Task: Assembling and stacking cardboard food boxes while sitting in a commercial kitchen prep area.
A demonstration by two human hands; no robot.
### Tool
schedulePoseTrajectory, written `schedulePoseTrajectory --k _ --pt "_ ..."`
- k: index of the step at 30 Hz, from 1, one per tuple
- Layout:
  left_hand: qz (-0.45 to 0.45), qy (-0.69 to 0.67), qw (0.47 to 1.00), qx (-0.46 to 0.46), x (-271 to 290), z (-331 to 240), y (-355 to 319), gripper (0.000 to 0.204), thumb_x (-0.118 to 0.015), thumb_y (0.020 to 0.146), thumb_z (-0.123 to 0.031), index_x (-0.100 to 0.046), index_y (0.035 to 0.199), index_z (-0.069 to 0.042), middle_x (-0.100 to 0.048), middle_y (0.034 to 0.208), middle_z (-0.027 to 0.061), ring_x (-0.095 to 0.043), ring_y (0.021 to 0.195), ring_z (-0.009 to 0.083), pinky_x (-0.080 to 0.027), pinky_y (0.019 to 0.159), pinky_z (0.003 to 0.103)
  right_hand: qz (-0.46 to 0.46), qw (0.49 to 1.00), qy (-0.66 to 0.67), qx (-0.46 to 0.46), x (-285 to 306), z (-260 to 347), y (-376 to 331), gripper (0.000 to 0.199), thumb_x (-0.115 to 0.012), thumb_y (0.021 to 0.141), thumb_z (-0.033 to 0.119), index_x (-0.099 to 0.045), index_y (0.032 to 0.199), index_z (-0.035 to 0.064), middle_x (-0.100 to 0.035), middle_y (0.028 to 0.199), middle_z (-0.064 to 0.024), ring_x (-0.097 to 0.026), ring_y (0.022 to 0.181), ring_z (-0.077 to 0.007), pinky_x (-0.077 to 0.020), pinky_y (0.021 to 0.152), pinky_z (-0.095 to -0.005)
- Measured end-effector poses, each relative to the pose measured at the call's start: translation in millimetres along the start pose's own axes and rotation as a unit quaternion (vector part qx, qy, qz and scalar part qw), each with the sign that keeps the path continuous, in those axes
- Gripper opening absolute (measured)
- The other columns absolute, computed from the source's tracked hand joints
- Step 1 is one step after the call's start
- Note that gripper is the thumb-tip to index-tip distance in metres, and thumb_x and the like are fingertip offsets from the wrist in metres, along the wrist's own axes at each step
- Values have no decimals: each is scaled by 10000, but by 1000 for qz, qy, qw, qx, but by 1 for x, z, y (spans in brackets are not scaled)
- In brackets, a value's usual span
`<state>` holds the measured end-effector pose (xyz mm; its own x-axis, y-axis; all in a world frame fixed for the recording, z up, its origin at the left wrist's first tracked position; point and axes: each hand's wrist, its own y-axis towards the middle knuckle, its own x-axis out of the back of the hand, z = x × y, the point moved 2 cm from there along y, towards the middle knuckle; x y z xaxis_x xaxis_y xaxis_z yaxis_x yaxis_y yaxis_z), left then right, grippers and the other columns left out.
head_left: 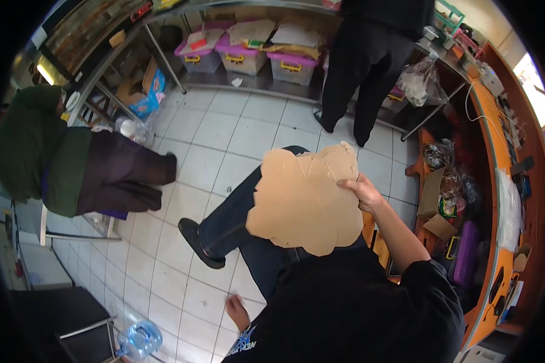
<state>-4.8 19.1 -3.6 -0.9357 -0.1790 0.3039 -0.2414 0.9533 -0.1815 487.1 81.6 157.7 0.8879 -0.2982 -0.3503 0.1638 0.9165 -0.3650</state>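
— Holding up a flat cardboard sheet [306, 202], the right hand [362, 190] pinches its right edge, above the lap.

— Looks light but floppy; gripping nearer the middle edge should steady it. Left hand [237, 312] hangs low, loosely curled, holding nothing.

It looks like a small shop's back area. Steel shelving [163, 57] holds lidded plastic bins [243, 57]. An orange service counter [496, 181] is crowded with packaged goods.
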Motion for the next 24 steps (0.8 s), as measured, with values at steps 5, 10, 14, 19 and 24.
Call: schedulePoseTrajectory --k 5,10,14,19,24 --pt "132 -87 984 -79 -82 -134 79 316 -510 1044 -227 -546 1288 -29 -626 1170 119 -619 1040 168 -487 946 302 -9 997 -59 46 2 -10 6 493 -669 896 114 -497 1330 -46 -626 1225 -131 -635 1092 -220 -536 919 -364" --pt "226 189 906 -303 -156 -197 91 476 -637 962 -249 -514 1359 -19 -586 1162 188 -600 975 276 -493 885 392 -24 991 -126 33 15 -14 17 495 -658 957 293 -533 1265 -75 -658 1138 -149 -656 1003 -203 -537 854 -324" --pt "272 120 935 -193 -166 -188 63 496 -642 946 -264 -521 1352 -6 -581 1098 207 -582 956 343 -478 883 423 -131 953 -272 -18 18 -1 22 560 -596 992 442 -614 1129 -101 -696 950 -149 -667 828 -176 -534 755 -295" --pt "326 103 936 -88 -167 -176 26 552 -633 962 -199 -429 1418 38 -565 1315 222 -566 1235 310 -470 989 377 -167 950 -263 2 10 11 33 572 -579 998 453 -621 1110 -106 -688 933 -157 -658 814 -174 -531 739 -302" --pt "333 -91 938 21 -173 -176 30 482 -633 967 -131 -429 1370 37 -601 1191 147 -578 1131 187 -469 947 321 -87 989 -114 45 11 0 28 527 -621 990 345 -516 1286 -79 -641 1174 -175 -645 1037 -198 -531 885 -328"
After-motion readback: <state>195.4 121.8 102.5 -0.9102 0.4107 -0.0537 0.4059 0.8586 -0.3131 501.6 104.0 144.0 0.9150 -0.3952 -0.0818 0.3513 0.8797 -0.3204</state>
